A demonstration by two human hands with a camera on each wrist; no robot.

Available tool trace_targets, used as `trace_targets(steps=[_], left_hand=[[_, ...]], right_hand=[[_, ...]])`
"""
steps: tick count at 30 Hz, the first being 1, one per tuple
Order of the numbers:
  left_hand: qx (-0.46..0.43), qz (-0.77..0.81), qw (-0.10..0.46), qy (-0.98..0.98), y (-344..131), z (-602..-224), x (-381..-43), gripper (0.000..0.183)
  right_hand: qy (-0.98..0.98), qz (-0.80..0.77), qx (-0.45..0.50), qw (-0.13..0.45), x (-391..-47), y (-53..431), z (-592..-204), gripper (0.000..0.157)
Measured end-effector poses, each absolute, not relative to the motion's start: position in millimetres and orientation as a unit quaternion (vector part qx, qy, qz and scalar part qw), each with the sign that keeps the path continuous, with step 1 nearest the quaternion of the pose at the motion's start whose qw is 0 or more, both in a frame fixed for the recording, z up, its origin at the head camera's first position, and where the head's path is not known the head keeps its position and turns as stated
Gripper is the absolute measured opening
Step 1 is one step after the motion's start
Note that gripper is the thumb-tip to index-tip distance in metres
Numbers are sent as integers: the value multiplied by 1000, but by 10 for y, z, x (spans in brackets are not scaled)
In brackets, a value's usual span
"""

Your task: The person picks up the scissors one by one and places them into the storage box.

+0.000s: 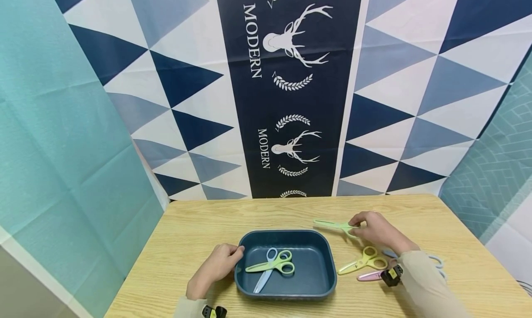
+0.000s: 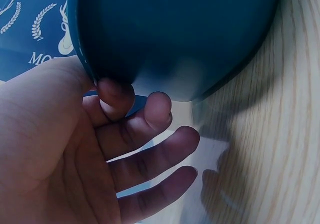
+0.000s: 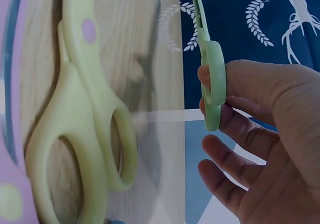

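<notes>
My left hand [image 1: 220,262] holds the left wall of a dark blue rectangular tray [image 1: 328,262], thumb over the rim and the other fingers outside it. Inside the tray, light green scissors [image 1: 266,266] lie across blue scissors [image 1: 262,281]. Beyond the tray's right back corner, my right hand [image 1: 376,228] pinches the handles of a second pair of light green scissors [image 1: 332,224], blades pointing left. The right wrist view shows these scissors [image 3: 215,73] edge-on, a finger and thumb at the handle loops and their shadow on the table.
Right of the tray lie yellow scissors [image 1: 365,261], pink scissors [image 1: 370,276] and another blue pair [image 1: 436,259], partly hidden by my right forearm. All are on a wood-grain table [image 1: 199,221]. Patterned cloth [image 1: 291,100] hangs behind the table's back edge.
</notes>
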State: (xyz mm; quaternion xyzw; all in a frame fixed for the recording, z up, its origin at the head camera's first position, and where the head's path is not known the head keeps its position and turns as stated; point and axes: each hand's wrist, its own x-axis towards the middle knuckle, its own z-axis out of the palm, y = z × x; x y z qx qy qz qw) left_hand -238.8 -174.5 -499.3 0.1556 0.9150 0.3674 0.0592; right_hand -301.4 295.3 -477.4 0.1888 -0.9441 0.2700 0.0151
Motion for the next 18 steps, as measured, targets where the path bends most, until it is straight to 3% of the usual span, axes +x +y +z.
trace_targets(steps=[18], left_hand=[[156,367,59,915,-1752,-4990,-2385,49]], right_hand=[[-945,266,191,30,-2957,2895,-4681,15]])
